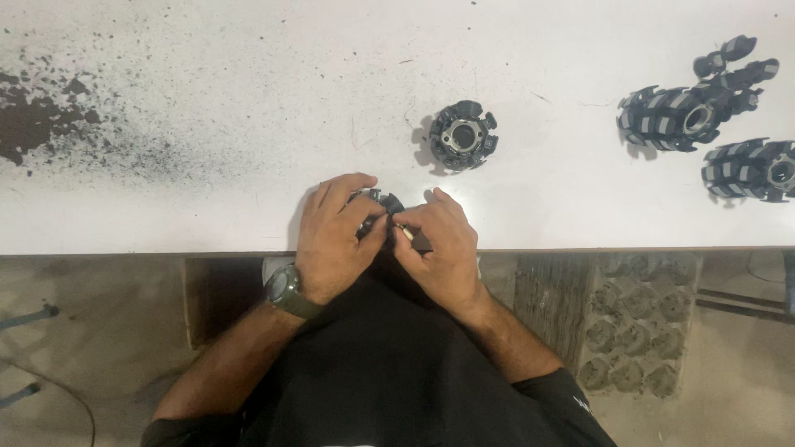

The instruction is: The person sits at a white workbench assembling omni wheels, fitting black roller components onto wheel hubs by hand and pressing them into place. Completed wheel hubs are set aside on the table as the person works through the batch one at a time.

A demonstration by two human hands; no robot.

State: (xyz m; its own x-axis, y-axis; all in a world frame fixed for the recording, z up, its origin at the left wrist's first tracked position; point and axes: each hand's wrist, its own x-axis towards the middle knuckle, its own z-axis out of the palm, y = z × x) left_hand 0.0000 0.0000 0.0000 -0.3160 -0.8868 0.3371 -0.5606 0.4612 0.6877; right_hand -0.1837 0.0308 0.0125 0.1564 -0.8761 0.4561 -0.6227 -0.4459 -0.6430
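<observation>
My left hand (335,236) wraps around a small black toothed ring part (383,201) at the near edge of the white table (248,108). A dark watch sits on that wrist. My right hand (443,244) touches the same part from the right and pinches a small light-coloured piece (406,233) between thumb and forefinger. Both hands hide most of the part. Another black ring part (462,135) with a grey centre lies on the table just beyond my hands.
Three more black toothed ring parts with grey bands (675,116) (749,170) (733,62) lie at the right edge of the table. Dark speckled stains (41,116) cover the table's left side. Below the table edge are a concrete floor and a honeycomb block (633,327).
</observation>
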